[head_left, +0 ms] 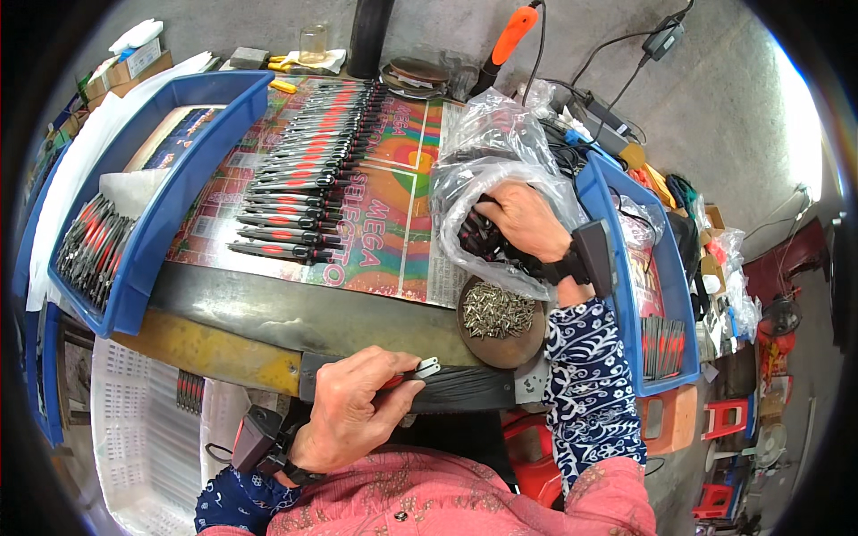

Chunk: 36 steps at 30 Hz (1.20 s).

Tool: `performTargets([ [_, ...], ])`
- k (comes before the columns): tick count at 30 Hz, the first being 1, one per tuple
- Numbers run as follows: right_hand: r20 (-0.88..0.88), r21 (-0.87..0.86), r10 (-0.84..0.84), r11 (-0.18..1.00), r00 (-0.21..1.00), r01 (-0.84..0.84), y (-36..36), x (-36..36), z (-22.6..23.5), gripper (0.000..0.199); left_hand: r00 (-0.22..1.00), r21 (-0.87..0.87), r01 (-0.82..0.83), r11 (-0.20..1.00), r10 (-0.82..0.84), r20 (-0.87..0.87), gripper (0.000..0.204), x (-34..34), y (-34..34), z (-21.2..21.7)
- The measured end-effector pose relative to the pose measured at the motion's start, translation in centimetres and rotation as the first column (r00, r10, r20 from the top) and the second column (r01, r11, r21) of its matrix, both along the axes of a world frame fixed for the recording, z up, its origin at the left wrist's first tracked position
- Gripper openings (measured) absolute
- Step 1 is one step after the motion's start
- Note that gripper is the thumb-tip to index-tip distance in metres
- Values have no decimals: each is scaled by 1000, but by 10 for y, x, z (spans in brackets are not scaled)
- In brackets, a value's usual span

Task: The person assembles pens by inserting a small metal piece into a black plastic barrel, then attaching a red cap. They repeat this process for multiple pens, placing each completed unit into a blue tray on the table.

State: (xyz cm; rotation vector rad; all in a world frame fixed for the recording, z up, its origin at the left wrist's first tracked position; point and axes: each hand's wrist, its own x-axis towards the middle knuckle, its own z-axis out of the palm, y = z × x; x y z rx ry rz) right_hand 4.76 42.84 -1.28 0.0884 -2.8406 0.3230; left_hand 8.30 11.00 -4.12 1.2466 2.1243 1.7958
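Note:
My left hand (357,397) is closed in front of the bench edge, pinching a small part with pale, rounded, holed ends (429,367) and a bit of red showing. My right hand (527,219) reaches into a clear plastic bag (456,192) of black pieces (478,237), and its fingertips are hidden there. Just below the bag, a round brown dish (496,355) holds a heap of small silver metal pins or screws (497,310). Left of the bag lies a long row of slender silver, red and black pen-like pieces (295,183) on printed sheets.
Blue trays with similar pieces stand left (134,286) and right (636,357). A white basket (112,393) sits low at the left. An orange-handled tool (514,36) with a cord stands at the back. Red stools (728,420) are farther right.

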Motion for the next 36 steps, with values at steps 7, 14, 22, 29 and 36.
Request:
performTargets([
  [7,30,-28,-81,996,996,82,-8,35,9,23,1000,3,2,1000,-2,2,22,0,1,-1],
  [14,-129,109,-111,986,985,125,-19,56,5,24,1000,-16,8,1000,-9,-9,21,1,0,0],
  [22,-268,-275,-254,945,929,180,-46,88,17,21,1000,-6,-3,1000,2,-24,20,2,1,3],
  [29,-179,-748,-238,664,955,25,-110,141,18,21,999,-63,30,998,-33,-43,20,6,-6,12],
  [36,-91,-897,-228,441,969,19,-139,169,3,18,995,-55,78,995,-81,-56,21,17,-7,14],
])
